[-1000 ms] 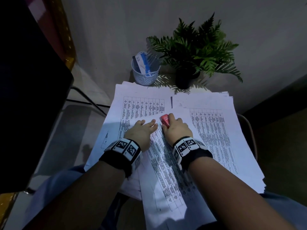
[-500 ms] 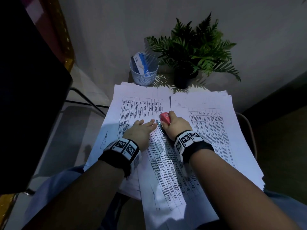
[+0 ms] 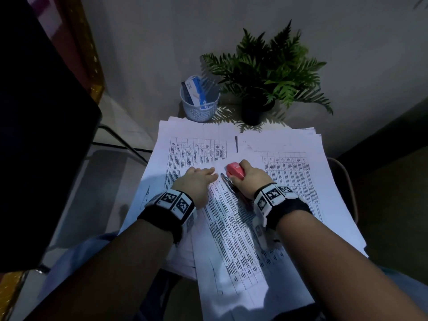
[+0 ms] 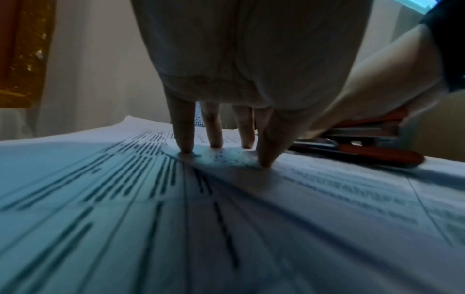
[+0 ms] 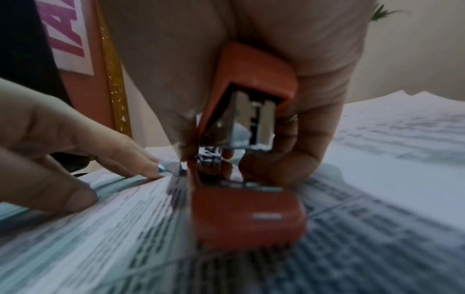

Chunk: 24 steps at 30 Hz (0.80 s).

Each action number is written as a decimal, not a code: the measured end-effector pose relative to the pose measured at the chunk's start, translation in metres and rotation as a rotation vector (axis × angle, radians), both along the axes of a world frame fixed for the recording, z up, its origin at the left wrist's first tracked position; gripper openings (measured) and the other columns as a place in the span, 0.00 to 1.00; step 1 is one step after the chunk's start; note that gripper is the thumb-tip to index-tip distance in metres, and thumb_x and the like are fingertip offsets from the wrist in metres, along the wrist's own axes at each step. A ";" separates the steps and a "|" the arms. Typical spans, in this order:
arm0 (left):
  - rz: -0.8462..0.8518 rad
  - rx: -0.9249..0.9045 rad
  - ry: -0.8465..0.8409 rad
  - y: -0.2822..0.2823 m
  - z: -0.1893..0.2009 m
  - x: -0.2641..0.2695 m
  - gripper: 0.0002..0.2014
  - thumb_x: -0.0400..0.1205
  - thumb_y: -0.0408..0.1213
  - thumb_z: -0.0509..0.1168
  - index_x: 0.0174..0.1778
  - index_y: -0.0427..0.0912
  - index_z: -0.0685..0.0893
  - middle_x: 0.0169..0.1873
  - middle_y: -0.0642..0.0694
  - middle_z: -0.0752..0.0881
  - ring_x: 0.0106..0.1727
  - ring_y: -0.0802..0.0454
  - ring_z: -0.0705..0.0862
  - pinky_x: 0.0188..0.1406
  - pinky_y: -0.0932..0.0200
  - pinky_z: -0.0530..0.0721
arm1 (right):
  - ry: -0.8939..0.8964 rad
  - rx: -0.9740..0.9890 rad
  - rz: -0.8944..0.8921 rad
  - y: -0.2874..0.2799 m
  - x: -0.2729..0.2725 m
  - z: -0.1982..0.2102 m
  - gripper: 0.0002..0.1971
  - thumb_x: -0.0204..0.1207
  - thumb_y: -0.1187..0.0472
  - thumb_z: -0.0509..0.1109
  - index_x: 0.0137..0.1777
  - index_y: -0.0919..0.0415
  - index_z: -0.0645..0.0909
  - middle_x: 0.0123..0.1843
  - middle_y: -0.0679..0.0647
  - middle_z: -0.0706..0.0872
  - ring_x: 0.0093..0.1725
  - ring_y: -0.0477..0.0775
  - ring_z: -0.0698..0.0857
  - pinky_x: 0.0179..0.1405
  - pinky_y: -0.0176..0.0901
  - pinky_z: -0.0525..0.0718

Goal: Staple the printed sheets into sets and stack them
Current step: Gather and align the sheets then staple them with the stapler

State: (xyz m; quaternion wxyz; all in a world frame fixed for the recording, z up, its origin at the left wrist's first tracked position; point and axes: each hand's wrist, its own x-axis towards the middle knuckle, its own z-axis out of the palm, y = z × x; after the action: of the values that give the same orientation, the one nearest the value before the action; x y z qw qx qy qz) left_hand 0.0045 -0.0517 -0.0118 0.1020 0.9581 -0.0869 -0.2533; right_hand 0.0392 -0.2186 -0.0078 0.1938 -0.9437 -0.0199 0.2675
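A loose set of printed table sheets [image 3: 231, 228] lies slanted over two larger paper piles, a left pile [image 3: 192, 149] and a right pile [image 3: 289, 167]. My left hand [image 3: 201, 174] presses straight fingers [image 4: 186, 137] flat on the set's top corner. Just to its right, my right hand [image 3: 249, 176] grips a red stapler [image 3: 235, 171] at the same corner. In the right wrist view the stapler [image 5: 246, 208] gapes, its top lifted off the base with the metal rail showing. The left wrist view shows the stapler [image 4: 365, 153] lying on the paper beside my fingers.
At the back of the small table stand a white mesh basket [image 3: 200, 107] holding a blue box [image 3: 194, 91] and a potted fern [image 3: 266, 72]. A dark panel [image 3: 34, 112] fills the left. The sheets overhang the near edge above my lap.
The stapler's top has risen off its base and the metal rail now shows beneath it. My left hand has stayed pressed on the sheets.
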 end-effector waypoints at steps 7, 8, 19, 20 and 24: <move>0.142 -0.001 -0.061 -0.010 0.009 0.020 0.30 0.77 0.51 0.69 0.74 0.50 0.67 0.71 0.47 0.68 0.70 0.46 0.69 0.64 0.46 0.75 | 0.040 -0.103 -0.177 -0.066 -0.009 0.014 0.25 0.81 0.49 0.62 0.74 0.57 0.62 0.58 0.62 0.83 0.46 0.58 0.82 0.50 0.47 0.82; 0.174 0.009 -0.035 -0.010 0.008 0.022 0.35 0.75 0.51 0.71 0.75 0.49 0.64 0.72 0.45 0.67 0.71 0.44 0.68 0.65 0.45 0.75 | 0.029 -0.126 -0.223 -0.073 -0.007 0.016 0.25 0.81 0.49 0.62 0.73 0.59 0.62 0.59 0.63 0.83 0.48 0.60 0.82 0.50 0.46 0.79; 0.365 -0.218 -0.021 -0.001 0.033 0.013 0.11 0.77 0.41 0.68 0.55 0.48 0.78 0.54 0.45 0.85 0.49 0.45 0.83 0.51 0.51 0.83 | -0.331 0.026 -0.448 -0.082 -0.015 0.048 0.17 0.72 0.45 0.70 0.54 0.54 0.77 0.57 0.56 0.79 0.58 0.61 0.80 0.63 0.54 0.76; 0.390 -0.286 -0.035 0.001 0.038 0.009 0.12 0.77 0.40 0.68 0.56 0.49 0.78 0.53 0.47 0.85 0.48 0.46 0.84 0.51 0.51 0.84 | -0.302 0.142 -0.464 -0.075 -0.016 0.053 0.12 0.72 0.47 0.71 0.48 0.54 0.80 0.52 0.54 0.82 0.53 0.59 0.83 0.59 0.53 0.80; 0.388 -0.439 -0.088 0.006 0.057 -0.012 0.19 0.76 0.41 0.68 0.63 0.56 0.80 0.58 0.54 0.86 0.53 0.51 0.86 0.58 0.49 0.84 | -0.124 0.483 -0.493 -0.043 -0.033 0.077 0.09 0.72 0.55 0.74 0.44 0.61 0.86 0.38 0.50 0.85 0.40 0.50 0.81 0.33 0.34 0.78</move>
State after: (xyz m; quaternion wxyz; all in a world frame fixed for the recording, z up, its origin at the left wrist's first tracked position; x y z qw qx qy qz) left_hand -0.0078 -0.0459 0.0447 0.3492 0.9220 0.0408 -0.1624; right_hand 0.0066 -0.2618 0.0691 0.4686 -0.8614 0.1345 0.1425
